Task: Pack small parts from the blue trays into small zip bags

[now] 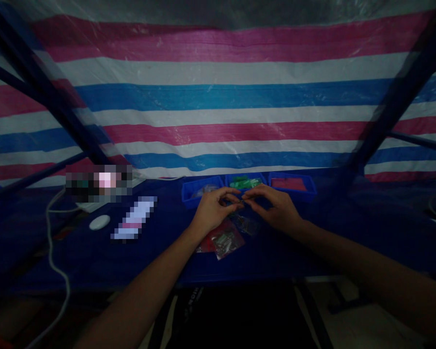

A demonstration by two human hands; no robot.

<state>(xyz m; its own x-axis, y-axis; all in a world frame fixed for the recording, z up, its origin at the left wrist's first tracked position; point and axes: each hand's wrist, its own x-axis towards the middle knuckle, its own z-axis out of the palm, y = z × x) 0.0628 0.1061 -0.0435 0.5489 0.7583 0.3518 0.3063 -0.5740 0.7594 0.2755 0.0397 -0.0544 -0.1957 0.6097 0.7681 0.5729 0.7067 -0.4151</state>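
Note:
My left hand (pixel 216 206) and my right hand (pixel 276 206) meet fingertip to fingertip above the blue table (pixel 276 252). Both are closed in a pinch around something small and dark between them, too small to name. Below my left hand lie a clear plastic bag (pixel 227 241) with metallic-looking small parts and a red packet (pixel 206 244) partly under it. Another clear bag (pixel 249 225) lies beneath my fingers. Just behind my hands stand a blue bin (pixel 189 196) with clear bags, a blue bin (pixel 227 178) with green pieces, and a blue bin (pixel 311 186) with flat red packets.
On the left are a blurred-out phone-like screen (pixel 136 218), a round white object (pixel 99 222) and a blurred device on a pale base (pixel 94 206). A white cable (pixel 50 237) hangs over the table edge. Striped sheeting (pixel 240 97) and blue frame bars (pixel 396 106) close off the back.

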